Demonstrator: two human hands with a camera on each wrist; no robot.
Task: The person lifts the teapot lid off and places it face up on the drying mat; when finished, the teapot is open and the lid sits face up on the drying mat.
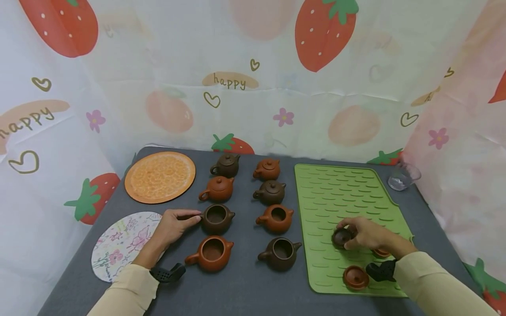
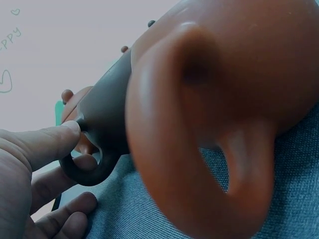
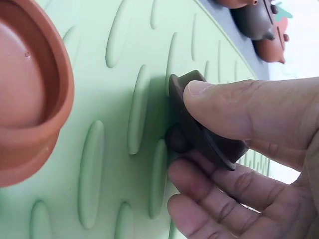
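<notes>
My left hand pinches the handle of a dark brown lidless teapot, its thumb on top of the handle in the left wrist view. Between thumb and fingers of my right hand is a dark brown teapot lid, tilted, with its knob downward at the green mat. On that mat a reddish-brown lid lies hollow side up, and another is mostly hidden by the right hand. Nearest the left wrist camera stands an open reddish-brown teapot.
Lidless teapots, one reddish and one dark, stand in the right column. Behind are several lidded teapots. An orange round mat and a flowered round mat lie left; a clear glass cup stands far right.
</notes>
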